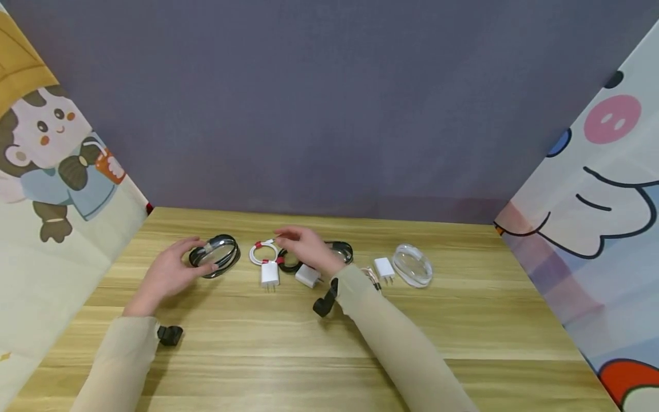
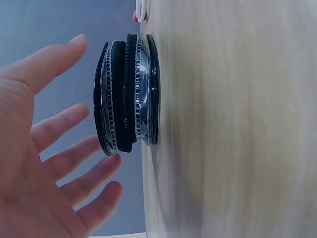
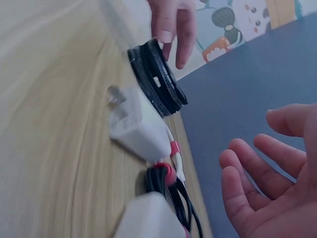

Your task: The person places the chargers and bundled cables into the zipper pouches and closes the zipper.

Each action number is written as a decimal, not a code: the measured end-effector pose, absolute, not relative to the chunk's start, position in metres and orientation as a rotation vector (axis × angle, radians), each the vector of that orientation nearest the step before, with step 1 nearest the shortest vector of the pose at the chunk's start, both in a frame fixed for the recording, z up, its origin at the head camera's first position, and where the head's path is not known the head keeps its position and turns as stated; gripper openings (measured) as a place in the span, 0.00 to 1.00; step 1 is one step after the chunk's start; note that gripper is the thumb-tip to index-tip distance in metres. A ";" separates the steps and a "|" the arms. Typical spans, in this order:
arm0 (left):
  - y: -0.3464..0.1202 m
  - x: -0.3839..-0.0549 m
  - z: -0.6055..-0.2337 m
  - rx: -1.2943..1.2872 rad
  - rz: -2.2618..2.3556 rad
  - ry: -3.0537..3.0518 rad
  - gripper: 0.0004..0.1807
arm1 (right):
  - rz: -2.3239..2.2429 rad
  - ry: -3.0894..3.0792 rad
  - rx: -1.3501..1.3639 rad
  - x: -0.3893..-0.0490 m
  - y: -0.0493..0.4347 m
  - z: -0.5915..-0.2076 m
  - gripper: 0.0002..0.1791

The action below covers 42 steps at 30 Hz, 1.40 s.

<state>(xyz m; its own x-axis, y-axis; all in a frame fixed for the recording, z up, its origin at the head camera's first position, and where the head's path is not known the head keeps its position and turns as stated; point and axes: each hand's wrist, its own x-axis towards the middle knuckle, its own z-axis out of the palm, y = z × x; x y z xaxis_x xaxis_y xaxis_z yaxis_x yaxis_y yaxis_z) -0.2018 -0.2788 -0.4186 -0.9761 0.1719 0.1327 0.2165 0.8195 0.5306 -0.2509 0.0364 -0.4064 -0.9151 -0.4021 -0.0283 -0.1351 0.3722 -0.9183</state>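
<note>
My left hand [image 1: 172, 272] is spread around a round black zip case [image 1: 214, 256] with clear sides, at the left of the wooden table. In the left wrist view the case [image 2: 128, 94] stands out from the tabletop, the thumb apart from it and the fingers [image 2: 91, 183] slightly bent beside its edge. My right hand [image 1: 309, 247] hovers over the middle of the row with its fingers loosely bent and holding nothing. Below and beside it lie a white coiled cable [image 1: 252, 254] with red ties, a black coiled cable [image 1: 288, 266] and white charger plugs [image 1: 270, 273].
Partly behind the right forearm is another black round case [image 1: 346, 249]. Farther right are a light and dark cable bundle [image 1: 372, 277], a white charger plug [image 1: 384, 268] and a clear white-edged round case [image 1: 413, 278]. A grey partition [image 1: 329, 114] stands behind the table.
</note>
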 end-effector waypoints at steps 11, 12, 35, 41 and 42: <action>-0.276 -0.203 -0.421 -0.346 -0.873 -2.923 0.41 | -1.645 2.469 -0.390 -0.274 0.003 -0.432 0.17; -0.275 -0.203 -0.422 -0.354 -0.872 -2.921 0.41 | -1.610 2.506 -0.372 -0.274 0.002 -0.434 0.17; -0.276 -0.200 -0.421 -0.316 -0.820 -2.918 0.33 | -1.198 2.968 -0.175 -0.275 -0.016 -0.453 0.09; -0.275 -0.199 -0.420 -0.296 -0.829 -2.930 0.33 | -1.158 3.001 -0.149 -0.271 -0.017 -0.450 0.06; -0.275 -0.198 -0.420 -0.292 -0.829 -2.933 0.33 | -1.185 2.985 -0.141 -0.271 -0.017 -0.449 0.05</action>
<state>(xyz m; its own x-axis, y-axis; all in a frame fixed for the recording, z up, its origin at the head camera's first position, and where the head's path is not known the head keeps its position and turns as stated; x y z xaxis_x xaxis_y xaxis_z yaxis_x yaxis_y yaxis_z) -0.1983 -0.2755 -0.4199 -0.9787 0.1607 0.1277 0.2037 0.8355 0.5104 -0.2711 -0.0168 -0.4492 -0.9935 -0.0544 0.1004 -0.1084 0.7246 -0.6806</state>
